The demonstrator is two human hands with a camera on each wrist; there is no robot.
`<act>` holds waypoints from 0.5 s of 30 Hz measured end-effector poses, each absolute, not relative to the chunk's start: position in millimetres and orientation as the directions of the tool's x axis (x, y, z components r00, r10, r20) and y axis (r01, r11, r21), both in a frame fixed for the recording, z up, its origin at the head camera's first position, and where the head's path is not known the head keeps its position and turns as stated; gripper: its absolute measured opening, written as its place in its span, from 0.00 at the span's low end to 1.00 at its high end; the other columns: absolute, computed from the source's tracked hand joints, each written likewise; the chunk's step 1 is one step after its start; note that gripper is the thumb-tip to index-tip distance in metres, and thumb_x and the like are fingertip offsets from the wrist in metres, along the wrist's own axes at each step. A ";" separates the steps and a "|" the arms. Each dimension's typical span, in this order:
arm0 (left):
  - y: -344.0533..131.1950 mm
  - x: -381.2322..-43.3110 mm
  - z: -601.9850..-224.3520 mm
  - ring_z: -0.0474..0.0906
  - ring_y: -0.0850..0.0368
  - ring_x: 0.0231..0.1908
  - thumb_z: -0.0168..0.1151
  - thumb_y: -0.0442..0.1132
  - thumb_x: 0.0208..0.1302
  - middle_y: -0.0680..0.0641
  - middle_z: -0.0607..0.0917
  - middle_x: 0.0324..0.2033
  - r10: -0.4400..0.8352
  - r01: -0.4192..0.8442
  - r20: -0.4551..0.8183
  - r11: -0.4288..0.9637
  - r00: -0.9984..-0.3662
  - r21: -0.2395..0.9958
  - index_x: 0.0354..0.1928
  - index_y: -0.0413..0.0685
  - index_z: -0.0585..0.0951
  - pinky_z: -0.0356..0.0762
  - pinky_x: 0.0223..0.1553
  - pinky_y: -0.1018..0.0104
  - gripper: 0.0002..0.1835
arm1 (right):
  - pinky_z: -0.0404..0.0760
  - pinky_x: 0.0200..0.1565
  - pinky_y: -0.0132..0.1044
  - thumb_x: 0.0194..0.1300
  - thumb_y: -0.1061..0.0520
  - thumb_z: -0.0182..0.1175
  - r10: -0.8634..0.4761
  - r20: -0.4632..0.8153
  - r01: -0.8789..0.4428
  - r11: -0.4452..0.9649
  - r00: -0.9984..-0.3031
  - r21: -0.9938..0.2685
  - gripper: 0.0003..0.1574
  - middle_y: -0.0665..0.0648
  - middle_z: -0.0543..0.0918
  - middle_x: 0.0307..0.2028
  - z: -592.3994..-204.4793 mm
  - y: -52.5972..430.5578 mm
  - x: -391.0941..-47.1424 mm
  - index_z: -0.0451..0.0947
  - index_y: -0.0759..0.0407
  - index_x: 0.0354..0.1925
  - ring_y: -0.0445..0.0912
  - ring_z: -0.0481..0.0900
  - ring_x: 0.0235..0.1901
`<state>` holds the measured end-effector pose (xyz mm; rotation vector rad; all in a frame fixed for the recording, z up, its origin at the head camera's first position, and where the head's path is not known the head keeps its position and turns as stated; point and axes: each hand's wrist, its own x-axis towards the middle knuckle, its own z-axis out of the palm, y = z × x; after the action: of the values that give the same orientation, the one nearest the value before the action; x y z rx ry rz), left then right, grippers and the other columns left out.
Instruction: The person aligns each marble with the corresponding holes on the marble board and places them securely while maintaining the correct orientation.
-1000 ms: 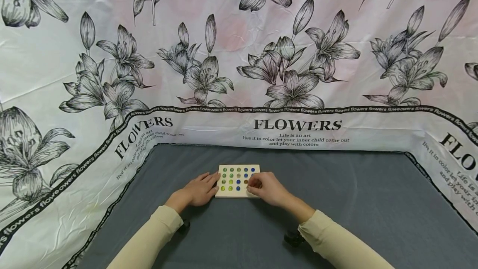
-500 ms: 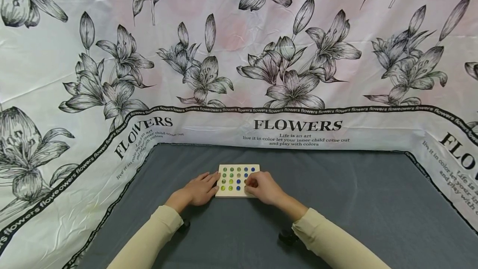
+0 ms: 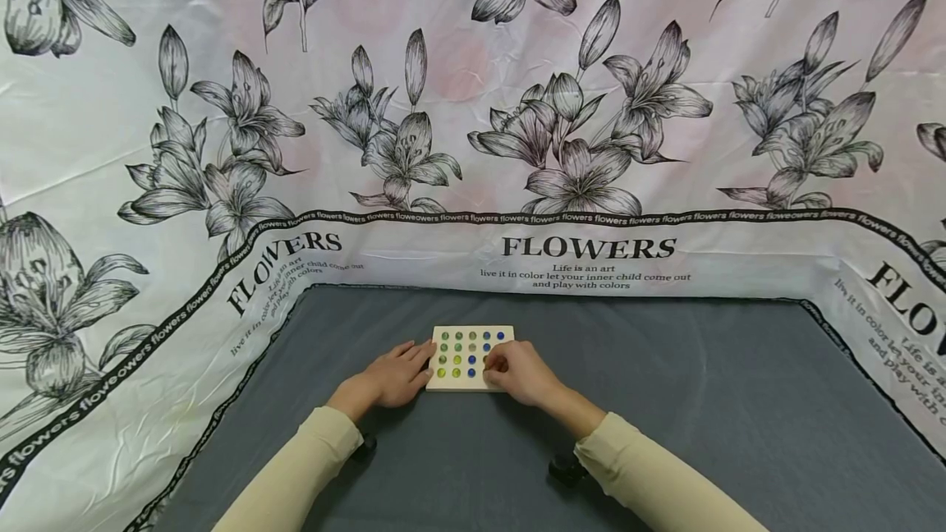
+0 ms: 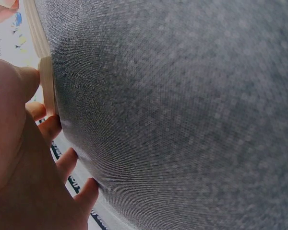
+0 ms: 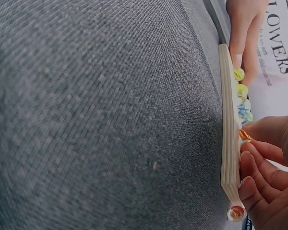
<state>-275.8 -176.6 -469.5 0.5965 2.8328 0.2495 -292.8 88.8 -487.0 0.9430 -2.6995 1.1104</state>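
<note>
A pale wooden board [image 3: 464,387] carries rows of glass marbles, with green and yellow ones [image 3: 441,372] on the left and blue ones [image 3: 471,372] farther right. My left hand [image 3: 395,374] lies along the board's left side with its fingers extended, the thumb against the edge. Over the near right corner, my right hand [image 3: 526,372] pinches an orange-streaked marble [image 5: 245,136] between thumb and index finger, low at the board's surface. Its other fingers curl beside the right edge. Another reddish marble [image 5: 236,213] shows past the board's corner in the right wrist view.
Grey cloth [image 3: 665,401] covers the table around the board. Behind it rises a white flower-printed sheet [image 3: 591,261] with black lettering. Dark wrist devices [image 3: 567,469] sit below both forearms.
My right hand has shifted slightly left over the board's near right corner, its fingers now covering more of the marbles there. The left hand and the board stay in place.
</note>
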 end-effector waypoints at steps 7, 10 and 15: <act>-177.9 -277.6 -475.6 0.49 0.39 0.79 0.41 0.50 0.84 0.44 0.56 0.80 0.419 0.379 -0.175 0.899 -0.891 0.220 0.81 0.47 0.56 0.54 0.75 0.38 0.31 | 0.80 0.34 0.33 0.63 0.65 0.69 -0.535 0.275 -0.575 0.544 -0.799 -0.612 0.03 0.52 0.86 0.31 -484.9 90.2 -292.4 0.86 0.66 0.35 0.41 0.81 0.30; -177.9 -277.2 -474.8 0.49 0.39 0.79 0.40 0.49 0.84 0.44 0.55 0.80 0.422 0.381 -0.178 0.897 -0.889 0.223 0.82 0.46 0.55 0.54 0.75 0.38 0.31 | 0.80 0.35 0.33 0.64 0.64 0.69 -0.563 0.267 -0.589 0.530 -0.782 -0.610 0.05 0.54 0.86 0.33 -481.8 93.2 -292.3 0.86 0.66 0.38 0.42 0.82 0.31; -178.2 -277.4 -475.4 0.48 0.38 0.79 0.39 0.50 0.85 0.43 0.55 0.80 0.427 0.387 -0.179 0.896 -0.886 0.219 0.82 0.46 0.54 0.53 0.75 0.37 0.31 | 0.82 0.37 0.35 0.67 0.63 0.68 -0.611 0.250 -0.614 0.509 -0.751 -0.603 0.11 0.57 0.87 0.37 -473.7 102.2 -289.8 0.86 0.68 0.46 0.43 0.83 0.32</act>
<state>-277.4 -178.2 -475.4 0.6181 2.8389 0.2608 -289.8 102.2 -473.7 1.1064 -2.7241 1.0925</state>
